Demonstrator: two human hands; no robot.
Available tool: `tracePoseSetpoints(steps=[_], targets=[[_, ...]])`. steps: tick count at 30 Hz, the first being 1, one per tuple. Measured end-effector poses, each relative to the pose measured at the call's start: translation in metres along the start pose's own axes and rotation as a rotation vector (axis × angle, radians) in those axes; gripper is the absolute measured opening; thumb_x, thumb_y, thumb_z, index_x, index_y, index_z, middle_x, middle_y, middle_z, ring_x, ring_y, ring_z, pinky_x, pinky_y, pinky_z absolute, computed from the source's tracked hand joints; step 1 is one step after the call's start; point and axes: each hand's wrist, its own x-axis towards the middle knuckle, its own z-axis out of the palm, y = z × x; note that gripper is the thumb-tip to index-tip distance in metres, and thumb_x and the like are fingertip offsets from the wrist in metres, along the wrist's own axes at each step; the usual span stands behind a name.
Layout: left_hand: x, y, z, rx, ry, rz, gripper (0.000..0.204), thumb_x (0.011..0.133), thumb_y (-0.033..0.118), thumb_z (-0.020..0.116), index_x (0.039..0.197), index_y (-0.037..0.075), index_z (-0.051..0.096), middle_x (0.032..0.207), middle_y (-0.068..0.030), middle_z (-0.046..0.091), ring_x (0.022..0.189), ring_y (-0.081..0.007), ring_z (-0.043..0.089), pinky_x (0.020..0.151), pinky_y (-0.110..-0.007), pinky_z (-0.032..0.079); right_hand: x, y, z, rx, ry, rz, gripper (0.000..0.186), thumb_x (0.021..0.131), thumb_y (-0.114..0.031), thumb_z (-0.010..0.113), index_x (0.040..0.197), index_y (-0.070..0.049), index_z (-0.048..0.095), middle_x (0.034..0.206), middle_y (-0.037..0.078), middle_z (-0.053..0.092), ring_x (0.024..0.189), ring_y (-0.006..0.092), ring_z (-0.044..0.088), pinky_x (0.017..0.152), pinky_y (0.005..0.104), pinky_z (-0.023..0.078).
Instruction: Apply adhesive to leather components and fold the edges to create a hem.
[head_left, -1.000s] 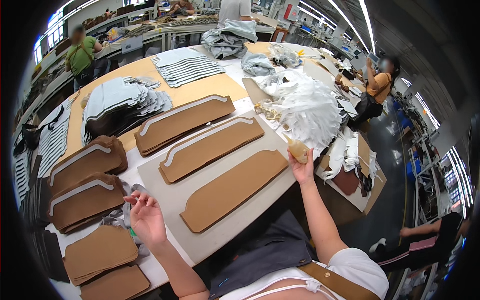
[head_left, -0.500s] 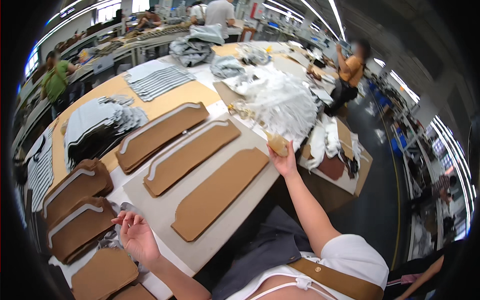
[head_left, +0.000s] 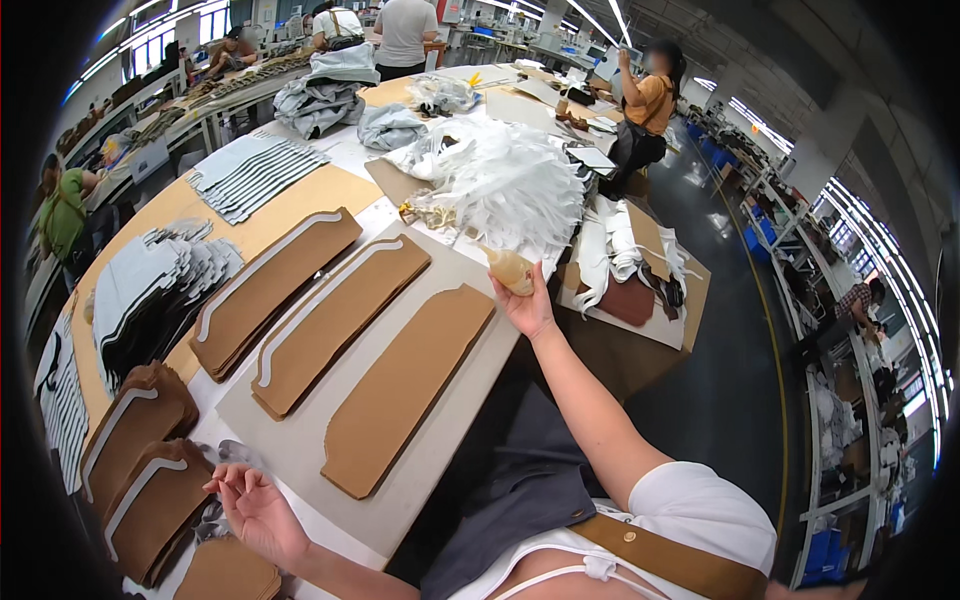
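My right hand (head_left: 527, 306) is wrapped round a translucent, yellowish squeeze bottle (head_left: 511, 272), held tilted above the far edge of a pale board (head_left: 408, 452). On that board lies a brown flat panel (head_left: 405, 392). Beside it is a brown panel stack (head_left: 352, 320) with a light grey curved strip along its top edge, and a similar brown stack (head_left: 275, 292) lies farther left. My left hand (head_left: 258, 512) hovers palm up at the lower left, fingers loosely bent and apart, with nothing visible in them. It is nearest to another strip-topped brown stack (head_left: 160, 505).
A heap of white strips (head_left: 500, 180) covers the table beyond the bottle. Grey-white layered pieces (head_left: 160, 285) and striped pieces (head_left: 255, 178) lie to the left. A carton (head_left: 640, 345) with scraps stands at right. A person in orange (head_left: 650, 100) is at the table's far right.
The view has turned to the right, so the table contents sit farther left. My right hand still grips the bottle, and my left hand stays near the brown stacks.
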Motion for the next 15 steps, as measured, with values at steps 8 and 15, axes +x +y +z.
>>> tracePoseSetpoints(steps=[8, 15], targets=[[0.010, 0.008, -0.008, 0.006, 0.000, 0.016, 0.022, 0.097, -0.009, 0.053, 0.114, 0.004, 0.055, 0.113, -0.0086, 0.050, 0.098, -0.0199, 0.051, 0.077, -0.032, 0.041, 0.002, -0.003, -0.004, 0.062, -0.061, 0.019, 0.069, 0.102, -0.054, 0.052, 0.141, 0.002, 0.049, 0.142, 0.020, 0.057, 0.131, 0.0370, 0.056, 0.108, 0.0419, 0.053], [0.009, 0.009, -0.006, -0.032, 0.016, 0.009, 0.020, 0.095, -0.009, 0.052, 0.110, 0.004, 0.053, 0.108, -0.0089, 0.049, 0.096, -0.0213, 0.049, 0.076, -0.033, 0.039, 0.001, -0.009, -0.005, 0.072, -0.094, 0.018, 0.067, 0.103, -0.054, 0.051, 0.140, 0.001, 0.051, 0.141, 0.020, 0.058, 0.131, 0.0371, 0.057, 0.109, 0.0421, 0.052]])
